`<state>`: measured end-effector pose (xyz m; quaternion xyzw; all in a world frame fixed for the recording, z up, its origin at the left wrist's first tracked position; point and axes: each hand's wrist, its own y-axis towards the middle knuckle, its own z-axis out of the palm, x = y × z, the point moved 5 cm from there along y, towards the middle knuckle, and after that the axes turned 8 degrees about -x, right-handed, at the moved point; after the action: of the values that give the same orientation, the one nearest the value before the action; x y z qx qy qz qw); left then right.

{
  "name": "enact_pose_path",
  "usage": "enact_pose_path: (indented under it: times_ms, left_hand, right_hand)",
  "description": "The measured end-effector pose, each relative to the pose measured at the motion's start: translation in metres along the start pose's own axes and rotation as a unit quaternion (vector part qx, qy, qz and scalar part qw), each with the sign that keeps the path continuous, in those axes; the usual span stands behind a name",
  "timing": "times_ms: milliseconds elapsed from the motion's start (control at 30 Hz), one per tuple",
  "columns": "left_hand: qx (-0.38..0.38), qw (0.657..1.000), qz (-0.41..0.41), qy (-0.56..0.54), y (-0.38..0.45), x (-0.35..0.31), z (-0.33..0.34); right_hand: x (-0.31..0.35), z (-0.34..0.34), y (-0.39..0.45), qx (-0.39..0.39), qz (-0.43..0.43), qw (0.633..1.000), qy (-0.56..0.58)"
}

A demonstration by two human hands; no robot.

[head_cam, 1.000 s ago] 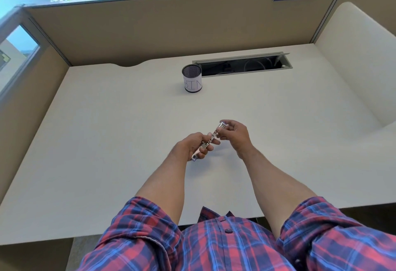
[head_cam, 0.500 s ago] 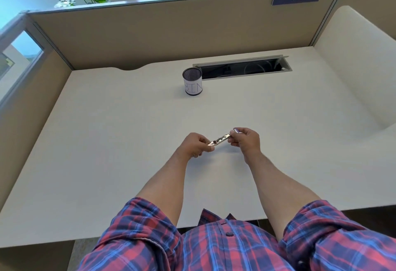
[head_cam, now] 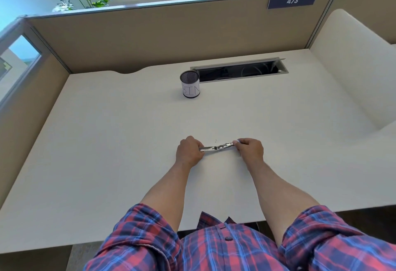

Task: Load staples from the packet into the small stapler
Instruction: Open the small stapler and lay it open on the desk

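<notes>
A small silver metal stapler (head_cam: 218, 147) is stretched out nearly flat, just above the white desk (head_cam: 107, 142), between my two hands. My left hand (head_cam: 189, 149) grips its left end with curled fingers. My right hand (head_cam: 250, 148) pinches its right end between thumb and fingers. A few tiny dark specks (head_cam: 215, 141) lie on the desk just beyond the stapler. No staple packet shows in the head view.
A mesh cup labelled BIN (head_cam: 190, 84) stands at the back centre, beside an open cable slot (head_cam: 240, 70) in the desk. Beige partition walls (head_cam: 150, 35) enclose the back and left; a curved cream panel (head_cam: 353, 73) rises on the right.
The stapler went from steeply tilted to nearly level and now spans wider. My hands have drawn apart, the right one moving right, and both have lowered toward the desk.
</notes>
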<state>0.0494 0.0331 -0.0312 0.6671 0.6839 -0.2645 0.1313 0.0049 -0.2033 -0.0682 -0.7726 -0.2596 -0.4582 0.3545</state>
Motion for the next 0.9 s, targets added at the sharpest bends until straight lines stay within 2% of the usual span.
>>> enact_pose_path:
  times_ms: [167,300,500,667,900]
  left_hand:
    - [-0.019,0.999,0.001,-0.030,-0.004,0.002,0.002]
    - [-0.025,0.999,0.029,0.026,-0.004,0.004,0.006]
    - [-0.037,0.996,0.040,0.070,-0.003,0.003,0.004]
    - [-0.039,0.995,0.039,0.088,-0.001,0.006,0.005]
    - [-0.045,0.993,0.046,0.103,0.001,0.009,0.007]
  right_hand:
    - [0.001,-0.004,-0.002,-0.007,-0.020,0.998,-0.060]
    - [0.004,-0.007,-0.003,-0.004,-0.037,0.995,-0.088]
    - [0.010,-0.004,-0.010,0.003,-0.098,0.975,-0.199]
    - [0.009,-0.001,-0.010,0.010,-0.103,0.968,-0.227]
    - [0.011,0.000,-0.010,0.003,-0.089,0.973,-0.211]
